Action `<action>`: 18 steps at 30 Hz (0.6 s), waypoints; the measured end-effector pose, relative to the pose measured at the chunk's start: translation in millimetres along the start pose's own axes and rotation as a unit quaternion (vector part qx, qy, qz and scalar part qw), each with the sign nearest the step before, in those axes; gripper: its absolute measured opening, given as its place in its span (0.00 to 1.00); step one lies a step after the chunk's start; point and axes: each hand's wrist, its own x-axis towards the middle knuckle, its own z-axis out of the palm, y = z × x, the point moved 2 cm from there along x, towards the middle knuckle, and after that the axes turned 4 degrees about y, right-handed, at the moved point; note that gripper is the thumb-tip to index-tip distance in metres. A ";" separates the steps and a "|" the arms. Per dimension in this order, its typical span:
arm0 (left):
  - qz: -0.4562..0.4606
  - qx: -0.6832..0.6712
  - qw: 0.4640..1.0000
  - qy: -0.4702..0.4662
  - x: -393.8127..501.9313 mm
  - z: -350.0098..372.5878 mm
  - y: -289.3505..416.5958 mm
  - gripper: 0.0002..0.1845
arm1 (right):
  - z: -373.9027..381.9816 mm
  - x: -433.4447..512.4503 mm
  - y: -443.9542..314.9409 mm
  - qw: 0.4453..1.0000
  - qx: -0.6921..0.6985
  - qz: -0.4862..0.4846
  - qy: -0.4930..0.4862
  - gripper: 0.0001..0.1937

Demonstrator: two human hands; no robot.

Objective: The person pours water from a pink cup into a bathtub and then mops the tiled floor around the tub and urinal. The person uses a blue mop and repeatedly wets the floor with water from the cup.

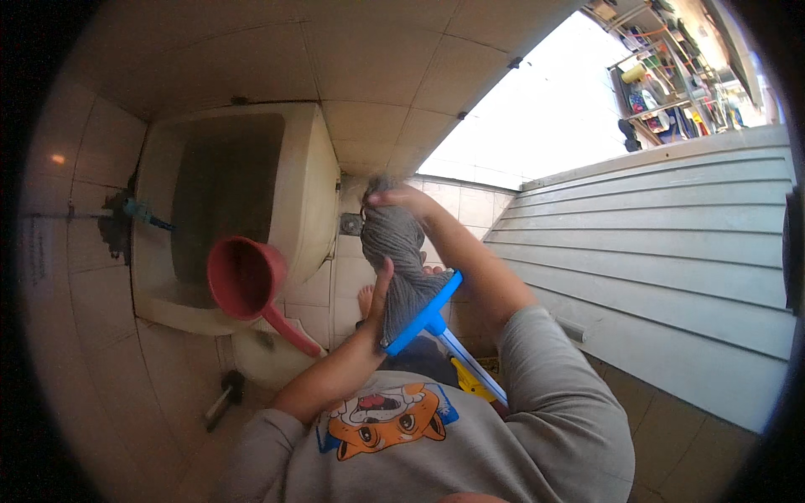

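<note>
A grey string mop head (pixel 402 251) hangs from a blue plastic mop clamp (pixel 424 317), whose white and blue handle (pixel 475 364) slants down against my body. My left hand (pixel 382 286) is wrapped around the strands close to the clamp, thumb on the near side and fingertips showing beyond. Farther up, my right hand (pixel 396 200) grips the strands near their far end; it looks slightly blurred. The strands are bunched and twisted between the two hands.
At left, a tiled-in water basin (pixel 308 182) has a tap (pixel 141 210) over it. A red plastic dipper (pixel 273 270) rests at its near corner. A floor drain (pixel 350 224) lies beyond the mop. A slatted door (pixel 635 251) stands right; a cluttered rack (pixel 666 82) is outside.
</note>
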 end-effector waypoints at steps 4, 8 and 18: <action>0.029 0.244 0.967 0.062 5.1 10.5 17.3 0.31 | 42.7 5.9 -48.4 0.880 -0.465 0.081 0.051 0.16; 0.076 0.390 0.909 0.127 19.7 10.8 21.7 0.27 | 89.5 8.3 -58.8 0.702 -0.711 -0.019 -0.026 0.14; 0.143 0.534 0.827 0.099 73.0 -12.9 26.2 0.26 | 74.9 -2.6 -51.5 0.669 -0.711 0.022 0.215 0.14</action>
